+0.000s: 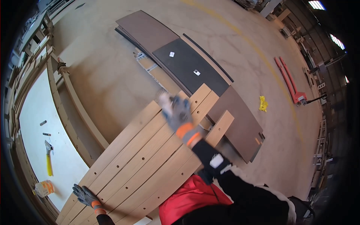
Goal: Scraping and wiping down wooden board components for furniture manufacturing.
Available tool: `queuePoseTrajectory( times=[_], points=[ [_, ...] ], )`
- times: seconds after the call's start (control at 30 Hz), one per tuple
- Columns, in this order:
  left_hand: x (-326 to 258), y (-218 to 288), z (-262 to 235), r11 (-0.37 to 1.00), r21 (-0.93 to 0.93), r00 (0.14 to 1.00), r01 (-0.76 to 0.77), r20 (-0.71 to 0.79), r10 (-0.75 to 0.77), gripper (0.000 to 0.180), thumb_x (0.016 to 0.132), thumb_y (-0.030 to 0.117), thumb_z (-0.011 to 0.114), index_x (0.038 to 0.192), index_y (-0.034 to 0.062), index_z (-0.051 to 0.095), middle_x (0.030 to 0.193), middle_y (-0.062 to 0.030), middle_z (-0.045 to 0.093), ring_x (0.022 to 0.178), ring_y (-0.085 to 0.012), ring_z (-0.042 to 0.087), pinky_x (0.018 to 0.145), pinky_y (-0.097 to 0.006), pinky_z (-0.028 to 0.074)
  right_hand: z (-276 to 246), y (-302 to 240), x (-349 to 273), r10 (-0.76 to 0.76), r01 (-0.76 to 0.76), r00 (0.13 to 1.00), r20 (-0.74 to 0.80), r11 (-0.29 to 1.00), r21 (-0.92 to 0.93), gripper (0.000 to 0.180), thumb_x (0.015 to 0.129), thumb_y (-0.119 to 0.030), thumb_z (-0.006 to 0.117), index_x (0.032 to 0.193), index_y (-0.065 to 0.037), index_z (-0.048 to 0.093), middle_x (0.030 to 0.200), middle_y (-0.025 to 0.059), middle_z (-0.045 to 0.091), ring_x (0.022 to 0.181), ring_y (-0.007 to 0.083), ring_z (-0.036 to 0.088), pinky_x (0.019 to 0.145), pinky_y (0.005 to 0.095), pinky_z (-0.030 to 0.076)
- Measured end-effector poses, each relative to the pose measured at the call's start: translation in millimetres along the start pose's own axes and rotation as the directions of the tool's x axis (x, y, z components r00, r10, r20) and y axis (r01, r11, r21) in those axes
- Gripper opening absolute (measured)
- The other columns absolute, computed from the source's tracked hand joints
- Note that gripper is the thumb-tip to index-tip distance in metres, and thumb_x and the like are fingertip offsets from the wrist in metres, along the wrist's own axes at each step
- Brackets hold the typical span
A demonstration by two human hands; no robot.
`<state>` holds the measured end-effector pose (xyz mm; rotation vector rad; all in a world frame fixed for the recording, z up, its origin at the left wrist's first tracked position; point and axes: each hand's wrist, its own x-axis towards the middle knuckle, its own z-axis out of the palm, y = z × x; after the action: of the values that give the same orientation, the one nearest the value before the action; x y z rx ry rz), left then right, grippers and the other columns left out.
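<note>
Light wooden boards (129, 176) with drilled round holes lie side by side in front of me, running from the lower left up to the middle. My left hand (85, 195), in a grey glove with an orange cuff, rests on the boards at the lower left, fingers stretched out. Over the far ends of the boards is my right hand (179, 113), gloved alike and smeared by motion. Its fingers are closed round a pale, whitish object (165, 102), too blurred to name. Whether that object touches the wood I cannot tell.
A white-topped table (35, 123) at left holds a yellow-handled tool (49, 159) and a plastic jar (44, 188). Beyond the boards are stacked brown and black panels (180, 56). A red pallet jack (290, 82) and yellow scrap (263, 104) are on the floor at right.
</note>
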<state>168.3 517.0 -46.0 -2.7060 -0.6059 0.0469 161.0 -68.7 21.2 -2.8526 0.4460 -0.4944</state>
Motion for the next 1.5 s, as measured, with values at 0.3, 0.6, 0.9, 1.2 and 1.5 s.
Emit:
queuePoseTrajectory(
  times=[0.3,0.6,0.9,1.2,1.5],
  points=[
    [2.4,-3.5,2.3,1.000,0.023,0.999,0.014,0.030,-0.015,0.055,0.101,0.039,0.032,0.152,0.0234,0.021,0.158,0.0015,0.020,0.145,-0.0207,0.018,0.112,-0.044,0.020,25.0,-128.3,-124.3,-0.684,0.541,0.646,0.339,0.724,0.428,0.071,0.088,-0.046,0.049,0.147,-0.011,0.030,0.153,0.0133,0.027,0.143,0.0354,0.019,0.115,0.0545,0.011],
    [3.9,-9.1,0.7,0.996,0.082,0.999,0.029,0.033,-0.031,0.055,0.101,0.037,0.033,0.152,0.0223,0.021,0.158,-0.0008,0.020,0.144,-0.0215,0.021,0.111,-0.042,0.023,22.0,-22.8,7.0,-0.202,0.199,0.973,0.116,0.979,0.036,0.060,0.090,-0.047,0.049,0.139,-0.014,0.041,0.140,0.0119,0.043,0.134,0.0291,0.033,0.111,0.0520,0.016],
    [-7.7,6.2,-29.2,0.989,-0.131,0.993,0.066,0.111,-0.052,0.057,0.099,0.041,0.036,0.151,0.0211,0.025,0.158,-0.0024,0.018,0.146,-0.0225,0.015,0.113,-0.051,0.017,48.4,-266.3,-74.7,-0.641,0.553,0.739,0.208,0.753,0.356,0.049,0.091,-0.029,0.046,0.137,-0.014,0.045,0.147,0.0129,0.037,0.137,0.0316,0.030,0.110,0.0523,0.020],
    [-114.9,-155.3,3.7,-0.286,-0.958,0.999,-0.036,-0.024,-0.046,0.040,0.102,0.021,0.043,0.131,-0.0061,0.049,0.129,-0.0142,0.057,0.120,-0.0216,0.053,0.105,-0.032,0.037,32.4,-401.1,-114.9,-0.379,0.333,0.787,0.487,0.925,0.182,0.031,0.082,-0.022,0.057,0.111,-0.013,0.059,0.110,0.0106,0.057,0.099,0.0272,0.055,0.083,0.0435,0.041],
    [-447.1,-551.1,149.5,-0.159,-0.915,0.653,0.372,0.380,-0.656,0.036,0.098,0.025,0.049,0.116,-0.0037,0.061,0.102,-0.0114,0.065,0.092,-0.0184,0.063,0.083,-0.031,0.050,87.5,-451.5,-187.0,-0.073,0.066,0.994,-0.082,0.994,-0.084,0.059,0.084,-0.047,0.058,0.132,-0.014,0.046,0.127,0.0099,0.050,0.120,0.0278,0.045,0.102,0.0479,0.031]
  ],
)
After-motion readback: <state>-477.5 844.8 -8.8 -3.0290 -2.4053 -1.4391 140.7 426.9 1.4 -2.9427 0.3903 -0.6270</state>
